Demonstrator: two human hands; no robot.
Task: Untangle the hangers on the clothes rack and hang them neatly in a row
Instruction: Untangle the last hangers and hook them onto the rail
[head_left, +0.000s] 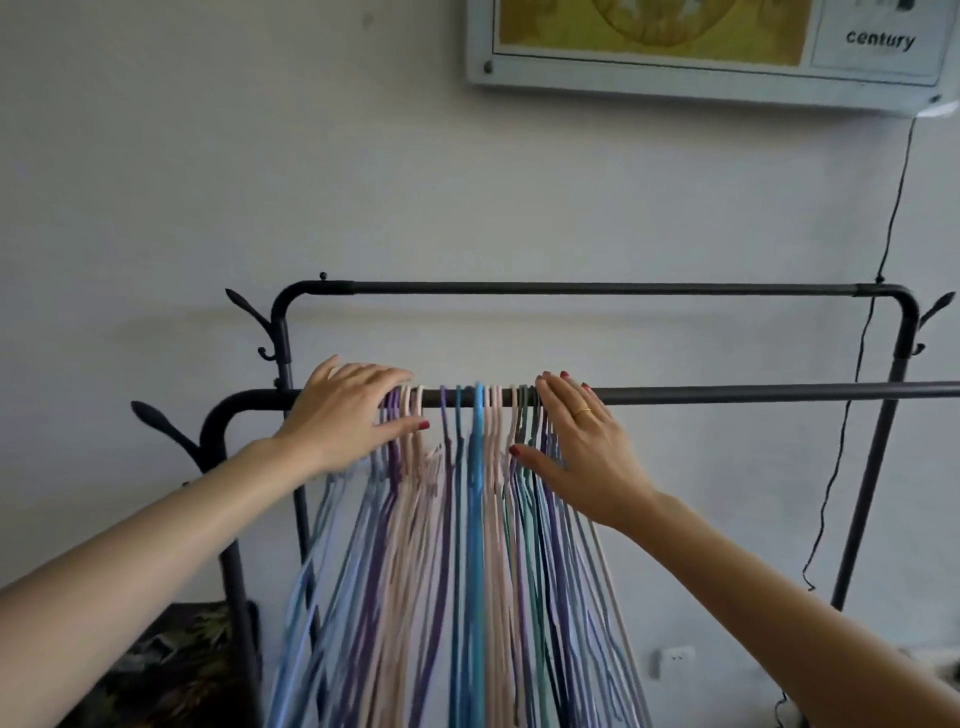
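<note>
A black metal clothes rack (727, 393) stood against a pale, plain wall (208, 156), and everything else sat in relation to its near rail. On that rail hung a bunch of thin hangers (475, 467) in lilac, purple, pink, bright blue and teal, their hooks side by side along the rail's middle stretch and their lower parts blurred as they fell below it.

The person's left hand (348, 415) lay flat at the left end of the bunch, fingers spread over the rail, thumb pressed against the outermost hangers, gripping nothing. The right hand (582, 447), wearing a gold ring (582, 412), lay flat at the right end, fingers apart and resting on the rail, thumb touching the hangers, also gripping nothing.

Behind the near rail ran a second, higher rail (597, 288) of the same rack. Above that, high on the wall, hung a framed yellow picture (701, 47) bearing the word "century". A thin black cable (893, 208) dropped from the frame past the rack's right post. Low on the wall, below the rail, sat a white socket (672, 661).
</note>
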